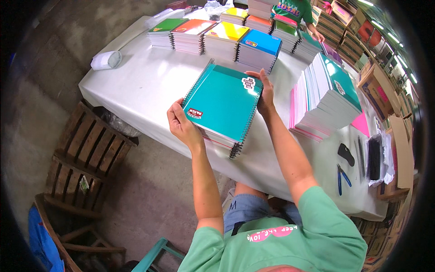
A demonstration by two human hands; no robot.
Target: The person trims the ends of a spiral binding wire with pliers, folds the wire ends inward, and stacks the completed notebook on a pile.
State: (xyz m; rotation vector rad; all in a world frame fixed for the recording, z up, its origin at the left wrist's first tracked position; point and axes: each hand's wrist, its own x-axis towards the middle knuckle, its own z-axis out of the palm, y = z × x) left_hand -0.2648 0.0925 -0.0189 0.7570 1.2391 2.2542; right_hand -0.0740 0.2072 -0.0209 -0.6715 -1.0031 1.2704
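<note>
A stack of teal spiral notebooks (222,102) rests on the near side of the white-covered table, with coils showing along both its left and right edges. My left hand (185,127) grips its near left side, thumb on the top cover. Around the far right corner, my right hand (266,93) holds the same stack, fingers along the edge. To the right stands a taller pile of notebooks or page blocks (324,102), with a teal cover on top and pink sheets at one side.
Stacks of green (166,26), orange (195,28), yellow (226,32) and blue notebooks (260,43) line the far side. Blue-handled pliers (343,179), a black pad (346,154) and black coils (374,158) lie at right. Another person (294,11) stands across the table. Wooden crates (84,154) stand left.
</note>
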